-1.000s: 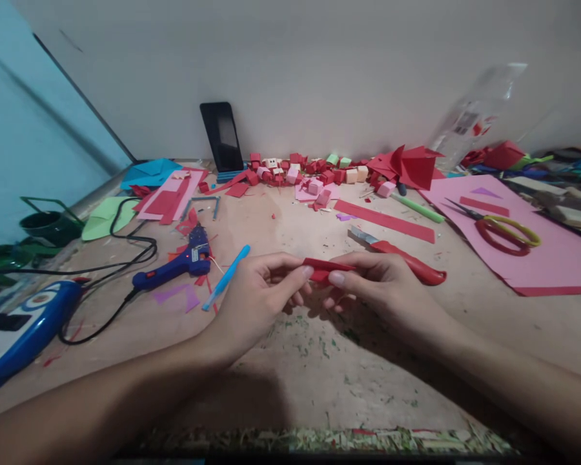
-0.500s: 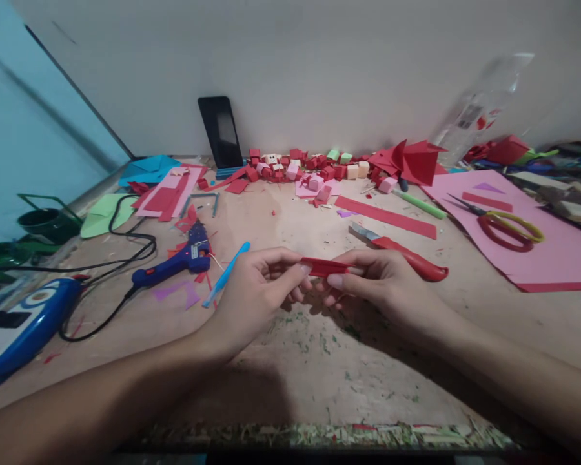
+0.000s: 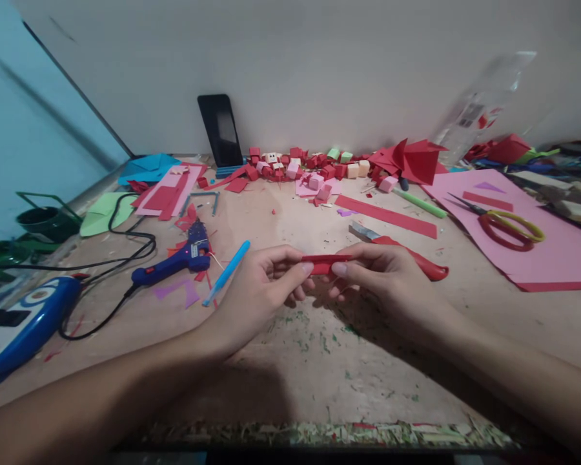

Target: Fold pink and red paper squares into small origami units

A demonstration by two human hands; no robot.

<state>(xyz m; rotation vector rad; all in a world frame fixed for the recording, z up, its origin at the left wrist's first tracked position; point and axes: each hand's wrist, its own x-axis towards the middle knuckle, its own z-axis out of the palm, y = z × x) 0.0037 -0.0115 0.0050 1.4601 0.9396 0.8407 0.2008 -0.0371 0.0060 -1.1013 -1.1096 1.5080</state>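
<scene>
Both hands meet over the middle of the worktable and pinch a small folded strip of red paper (image 3: 322, 263). My left hand (image 3: 259, 294) grips its left end between thumb and forefinger. My right hand (image 3: 390, 281) pinches the right end, fingers curled under. The strip is held level a little above the table (image 3: 319, 361). A red-handled craft knife (image 3: 407, 255) lies just behind my right hand, and a light blue pen-like tool (image 3: 226, 273) lies to the left of my left hand.
A blue glue gun (image 3: 174, 261) with a black cord lies at the left. Small red, pink and green paper cubes (image 3: 310, 169) line the wall beside a propped phone (image 3: 220, 131). Scissors (image 3: 501, 226) rest on a pink sheet (image 3: 552, 252) at right. A long red strip (image 3: 385, 217) lies behind.
The hands have stayed together on the red strip, shifting slightly up and away; the fingers have worked along the paper a little. Nothing else on the table moved.
</scene>
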